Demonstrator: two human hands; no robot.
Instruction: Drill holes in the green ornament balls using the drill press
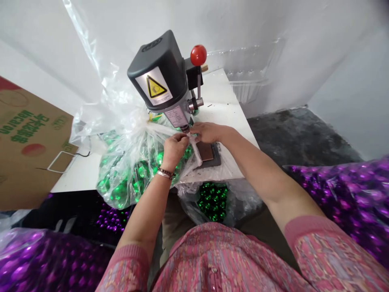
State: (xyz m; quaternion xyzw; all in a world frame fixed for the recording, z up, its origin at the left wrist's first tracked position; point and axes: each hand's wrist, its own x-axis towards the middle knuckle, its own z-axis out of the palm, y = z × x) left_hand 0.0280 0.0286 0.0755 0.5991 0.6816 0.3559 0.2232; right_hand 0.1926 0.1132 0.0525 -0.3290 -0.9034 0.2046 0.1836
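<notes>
The left hand (pixel 174 150) pinches the gathered neck of a clear plastic bag (pixel 121 178) of green beads, held at the desk's (pixel 231 109) near edge. The right hand (pixel 208 132), fingers together, lies across its twisted end, just under the drill press (pixel 158 77).

Your pink blouse (pixel 212 259) carries a busy mottled print in rose and pale blue. Before you, the drill press head (pixel 154 73) is charcoal grey, with a yellow warning triangle (pixel 156 87) on its label, and its ball knob (pixel 198 55) is glossy red. The beads in the clear bag (pixel 130 178) shine green, the bagged beads (pixel 343 194) at your right shine purple, and the cardboard box (pixel 27 138) is tan with green lettering.
</notes>
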